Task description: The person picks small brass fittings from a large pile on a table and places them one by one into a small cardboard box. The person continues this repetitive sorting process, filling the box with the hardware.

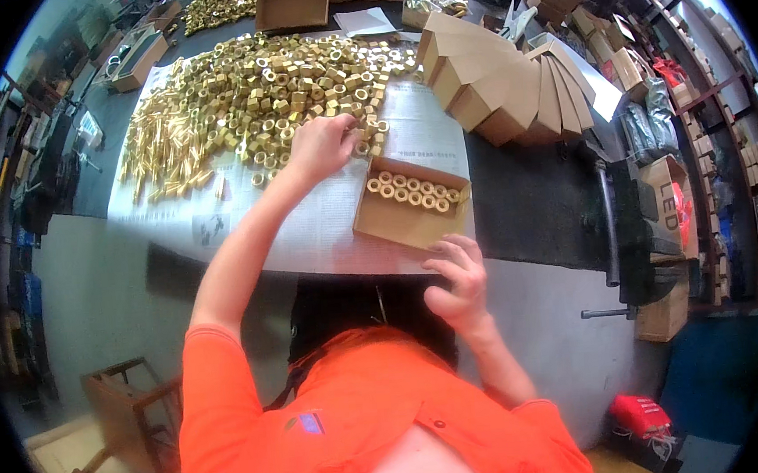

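Note:
My left hand (324, 146) is at the near right side of a heap of brass hex nuts (272, 86). Its fingers are curled closed, and what they hold, if anything, is hidden. To the right lies a shallow open cardboard box (398, 221) with brass nuts (414, 193) set in two neat rows, holes up, along its far part. The near part of its floor is bare. My right hand (461, 279) is by the box's near right corner, fingers apart and bent, with nothing seen in them; whether it touches the box I cannot tell.
Newspaper sheets (246, 224) cover the dark bench. Slim brass pins (170, 146) are heaped at left. Folded cardboard boxes (492, 88) fan out at the back right. An empty box (292, 5) stands behind the heap. A vise (638, 236) juts from the right edge.

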The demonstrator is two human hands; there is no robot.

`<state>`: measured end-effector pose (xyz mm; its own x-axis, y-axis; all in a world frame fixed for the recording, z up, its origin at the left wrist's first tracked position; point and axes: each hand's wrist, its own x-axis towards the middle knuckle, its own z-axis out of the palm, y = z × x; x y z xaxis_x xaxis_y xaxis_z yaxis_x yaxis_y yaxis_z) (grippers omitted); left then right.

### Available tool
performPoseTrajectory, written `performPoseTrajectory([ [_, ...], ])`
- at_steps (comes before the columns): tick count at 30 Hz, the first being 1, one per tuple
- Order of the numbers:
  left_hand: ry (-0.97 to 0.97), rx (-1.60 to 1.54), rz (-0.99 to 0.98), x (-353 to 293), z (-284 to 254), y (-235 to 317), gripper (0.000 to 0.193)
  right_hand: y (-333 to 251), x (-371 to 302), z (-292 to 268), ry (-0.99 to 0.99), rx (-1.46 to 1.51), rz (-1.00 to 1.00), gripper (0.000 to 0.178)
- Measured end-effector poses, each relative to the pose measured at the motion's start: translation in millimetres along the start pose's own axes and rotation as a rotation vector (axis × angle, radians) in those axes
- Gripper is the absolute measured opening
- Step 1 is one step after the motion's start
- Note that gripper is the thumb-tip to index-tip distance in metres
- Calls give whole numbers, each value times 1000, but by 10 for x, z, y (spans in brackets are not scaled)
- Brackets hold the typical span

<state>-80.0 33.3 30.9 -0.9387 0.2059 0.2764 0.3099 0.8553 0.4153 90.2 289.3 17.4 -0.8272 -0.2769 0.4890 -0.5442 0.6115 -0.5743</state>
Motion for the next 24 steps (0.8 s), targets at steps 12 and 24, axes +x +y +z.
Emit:
performPoseTrajectory([
  [12, -141, 210, 3, 199, 214, 138, 25, 28, -33, -1, -1, 0, 7, 27],
  [24, -150, 112, -65, 195, 30, 125, 22, 13, -19, -8, 16, 34, 3, 26],
])
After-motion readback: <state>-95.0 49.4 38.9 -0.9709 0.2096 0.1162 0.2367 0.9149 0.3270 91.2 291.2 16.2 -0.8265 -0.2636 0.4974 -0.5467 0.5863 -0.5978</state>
